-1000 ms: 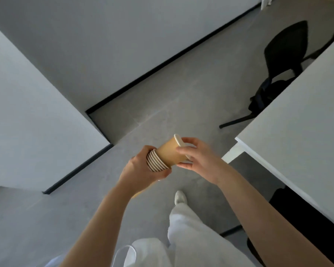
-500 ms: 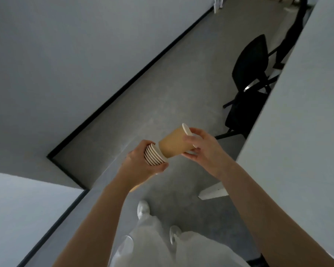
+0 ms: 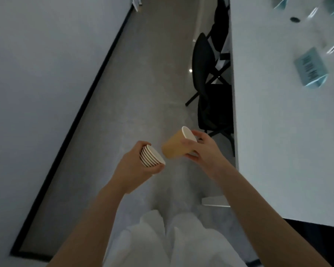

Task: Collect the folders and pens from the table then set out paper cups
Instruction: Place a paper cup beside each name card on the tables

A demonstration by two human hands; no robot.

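Note:
My left hand grips a stack of nested brown paper cups, their white rims pointing right. My right hand holds a single brown paper cup by its rim end, lying sideways, its base a short gap from the stack. Both hands are above the floor, left of the white table.
A teal-edged card stand and blurred similar items sit on the table's far part. A black chair is tucked at the table's left side. A grey wall with a black skirting runs along the left; my white trousers are below.
The single cup has come off the stack and now sits apart in my right hand. The view has swung so the table fills the right side.

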